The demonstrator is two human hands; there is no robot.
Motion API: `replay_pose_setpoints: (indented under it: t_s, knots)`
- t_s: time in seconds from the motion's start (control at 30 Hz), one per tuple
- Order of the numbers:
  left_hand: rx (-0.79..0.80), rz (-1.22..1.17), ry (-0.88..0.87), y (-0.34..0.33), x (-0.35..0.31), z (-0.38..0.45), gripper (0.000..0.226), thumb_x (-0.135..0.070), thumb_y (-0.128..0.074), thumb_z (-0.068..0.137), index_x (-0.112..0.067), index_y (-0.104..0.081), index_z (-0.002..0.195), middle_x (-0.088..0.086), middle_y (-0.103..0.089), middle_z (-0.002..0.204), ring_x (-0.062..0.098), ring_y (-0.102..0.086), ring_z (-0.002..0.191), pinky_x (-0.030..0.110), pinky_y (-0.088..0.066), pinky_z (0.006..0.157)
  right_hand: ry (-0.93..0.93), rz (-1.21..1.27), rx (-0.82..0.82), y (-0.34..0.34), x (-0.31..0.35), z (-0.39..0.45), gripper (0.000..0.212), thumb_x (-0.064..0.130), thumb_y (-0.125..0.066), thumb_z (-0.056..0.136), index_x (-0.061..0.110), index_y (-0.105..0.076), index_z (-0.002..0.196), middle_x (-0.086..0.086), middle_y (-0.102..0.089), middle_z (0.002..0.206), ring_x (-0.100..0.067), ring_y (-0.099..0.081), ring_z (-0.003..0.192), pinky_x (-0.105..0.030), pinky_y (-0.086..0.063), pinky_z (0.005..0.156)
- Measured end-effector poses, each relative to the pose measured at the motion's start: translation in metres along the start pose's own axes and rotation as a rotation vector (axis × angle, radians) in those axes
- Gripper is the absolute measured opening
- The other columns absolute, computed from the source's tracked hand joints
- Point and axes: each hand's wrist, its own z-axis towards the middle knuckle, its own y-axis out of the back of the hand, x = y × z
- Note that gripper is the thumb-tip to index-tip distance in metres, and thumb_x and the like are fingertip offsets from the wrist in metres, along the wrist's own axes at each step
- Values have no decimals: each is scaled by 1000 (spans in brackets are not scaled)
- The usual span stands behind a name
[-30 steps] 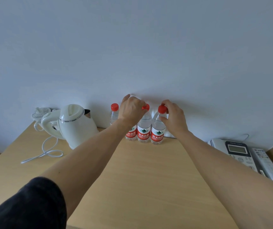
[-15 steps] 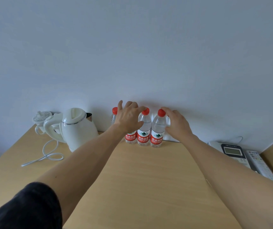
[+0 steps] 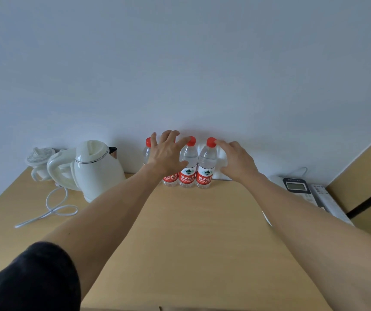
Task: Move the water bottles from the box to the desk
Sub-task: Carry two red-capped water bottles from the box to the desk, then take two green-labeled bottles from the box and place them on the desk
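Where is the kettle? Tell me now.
In the head view the white kettle stands at the desk's back left, between a white cup and the water bottles.

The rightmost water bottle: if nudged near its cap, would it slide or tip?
The rightmost water bottle is tall and narrow-based, so a nudge at the red cap would probably tip it. It looks full, so likely heavy for its size. Falling left, it would likely knock the middle bottle.

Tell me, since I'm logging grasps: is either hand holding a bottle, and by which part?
Nothing is held. The left hand and the right hand are open with spread fingers at the bottles standing on the desk.
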Motion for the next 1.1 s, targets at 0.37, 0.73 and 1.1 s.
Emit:
replay_pose_setpoints:
  t_s: [0.37, 0.73, 1.1]
  knots:
    - [5, 25, 7, 15, -25, -10, 66, -55, -62, 89, -35, -37, 147, 5, -32, 155, 29, -21, 148, 59, -10, 120, -64, 2, 16, 0, 3, -35, 75, 17, -68, 85, 31, -35, 150, -11, -46, 131, -30, -52, 117, -34, -46, 81]
    - [41, 69, -102, 27, -155, -35, 67, -59, -55, 91, -35, -35, 150, 3, -33, 154, 26, -24, 146, 55, -13, 118, -191, 38, -31, 47, -59, -148, 66, 32, -63, 92, 29, -34, 152, -13, -47, 132, -30, -52, 120, -42, -49, 95]
    - [212, -24, -484, -4, -420, -164, 68, -64, -52, 91, -35, -35, 150, 4, -32, 157, 30, -28, 145, 59, -17, 117, -657, -11, -55, 90, -206, -422, 68, 40, -65, 90, 34, -35, 151, -8, -48, 140, -30, -51, 126, -42, -50, 98]
